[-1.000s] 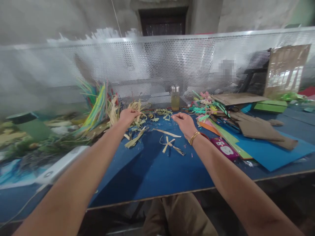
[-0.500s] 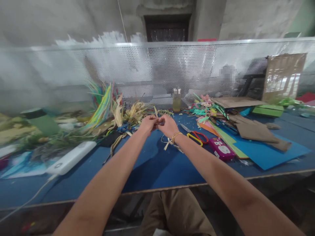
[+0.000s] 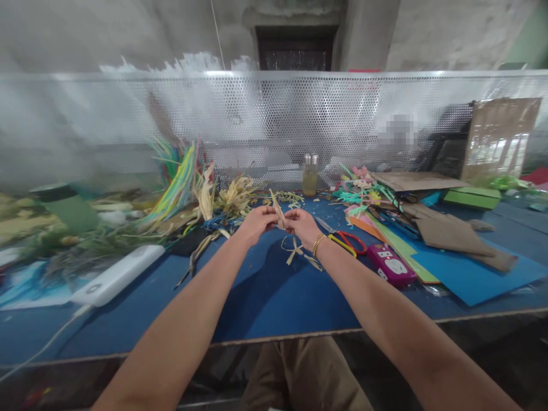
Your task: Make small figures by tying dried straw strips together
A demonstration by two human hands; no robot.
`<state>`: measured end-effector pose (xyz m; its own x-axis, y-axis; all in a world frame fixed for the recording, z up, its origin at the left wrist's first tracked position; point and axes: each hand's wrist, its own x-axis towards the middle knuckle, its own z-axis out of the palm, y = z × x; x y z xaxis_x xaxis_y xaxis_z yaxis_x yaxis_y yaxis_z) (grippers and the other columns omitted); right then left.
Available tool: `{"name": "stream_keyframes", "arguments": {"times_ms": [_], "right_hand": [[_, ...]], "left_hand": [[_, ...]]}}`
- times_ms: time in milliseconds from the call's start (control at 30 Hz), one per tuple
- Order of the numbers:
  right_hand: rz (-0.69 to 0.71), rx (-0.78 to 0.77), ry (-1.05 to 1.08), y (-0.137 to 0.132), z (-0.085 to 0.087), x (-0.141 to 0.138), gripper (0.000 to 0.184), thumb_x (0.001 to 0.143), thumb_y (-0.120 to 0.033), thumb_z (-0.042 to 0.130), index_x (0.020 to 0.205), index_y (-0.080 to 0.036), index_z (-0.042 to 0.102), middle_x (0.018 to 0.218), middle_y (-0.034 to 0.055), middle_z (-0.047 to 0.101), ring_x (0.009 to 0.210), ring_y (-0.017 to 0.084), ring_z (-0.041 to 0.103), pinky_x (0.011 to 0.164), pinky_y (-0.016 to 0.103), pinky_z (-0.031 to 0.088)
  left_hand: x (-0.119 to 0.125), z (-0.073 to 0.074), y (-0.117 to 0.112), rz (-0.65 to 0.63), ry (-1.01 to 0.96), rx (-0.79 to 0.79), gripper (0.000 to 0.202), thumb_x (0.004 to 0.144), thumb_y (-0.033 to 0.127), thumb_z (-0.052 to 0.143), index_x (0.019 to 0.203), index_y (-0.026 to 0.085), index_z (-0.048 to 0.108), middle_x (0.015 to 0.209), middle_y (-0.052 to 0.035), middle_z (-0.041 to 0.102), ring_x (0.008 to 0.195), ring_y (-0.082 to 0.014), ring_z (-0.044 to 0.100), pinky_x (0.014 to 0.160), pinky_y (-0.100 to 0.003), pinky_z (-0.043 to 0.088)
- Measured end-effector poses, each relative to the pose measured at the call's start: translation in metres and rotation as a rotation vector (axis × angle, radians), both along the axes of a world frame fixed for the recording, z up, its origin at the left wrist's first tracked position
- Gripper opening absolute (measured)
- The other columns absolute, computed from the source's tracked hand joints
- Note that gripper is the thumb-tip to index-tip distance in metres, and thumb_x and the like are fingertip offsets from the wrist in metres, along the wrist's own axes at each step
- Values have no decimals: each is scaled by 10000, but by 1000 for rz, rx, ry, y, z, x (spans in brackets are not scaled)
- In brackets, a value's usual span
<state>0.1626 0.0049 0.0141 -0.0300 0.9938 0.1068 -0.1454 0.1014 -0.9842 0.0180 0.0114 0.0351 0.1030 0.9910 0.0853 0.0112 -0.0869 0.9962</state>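
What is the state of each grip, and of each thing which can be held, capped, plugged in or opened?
Left grip: closed on the husk
Right grip: closed on the husk
Husk: held, tip pointing up
Bottle: upright, capped
Jar: dark top on, blurred
Scissors: lying down; blade opening unclear
White device: lying flat, cable plugged in
Purple case: lying flat; open or closed unclear

Hands: left hand (image 3: 256, 224) and right hand (image 3: 303, 225) pinch a pale strip (image 3: 278, 212)
Scissors (image 3: 337, 232): four o'clock from the strip
White box (image 3: 117, 274): eight o'clock
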Motion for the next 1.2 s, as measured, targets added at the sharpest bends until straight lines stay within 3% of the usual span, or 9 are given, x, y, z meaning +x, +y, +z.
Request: {"name": "stream_keyframes", "arguments": {"times_ms": [133,333,500,633,933,1200], "right_hand": [[-18,-15,22,4,2,3,257,650,-58,593,871,-181,551,736,-30,613,612,85,587,611,228,510],[30,64,-112,6,-2,5,268,649,-84,583,893,-193,579,681,-42,615,603,104,598,577,224,494],[-28,244,-334,10,-9,6,135,648,-184,658,760,-184,583,638,-35,621,593,107,582,567,225,490],[-49,168,-313,13,-7,9,93,670,-140,610,751,-179,587,666,-18,630,593,114,597,546,235,524],[-13,200,-348,6,5,10,170,706,-80,569,830,-194,543,676,-6,649,577,142,644,517,272,560],[-53,312,-457,5,2,10,198,752,-120,505,913,-225,458,615,-56,562,490,130,591,495,263,504]], "left_hand": [[-3,3,1,-2,91,18,202,594,203,693,789,151,683,660,2,634,513,-70,489,514,-210,368],[1,3,-2,45,10,-14,195,660,319,676,704,176,550,666,9,619,616,-123,586,590,-241,446],[3,-1,0,-25,246,133,145,688,227,658,711,172,526,616,5,604,556,-114,565,564,-239,424],[-6,-1,5,-38,323,229,142,660,182,664,715,171,534,613,4,609,544,-109,542,548,-233,403],[-16,8,4,-11,334,220,179,611,200,677,775,143,632,647,-3,630,531,-98,496,536,-234,370],[-4,1,3,57,325,177,156,657,289,643,737,154,634,632,-6,628,531,-119,494,526,-249,358]]}}
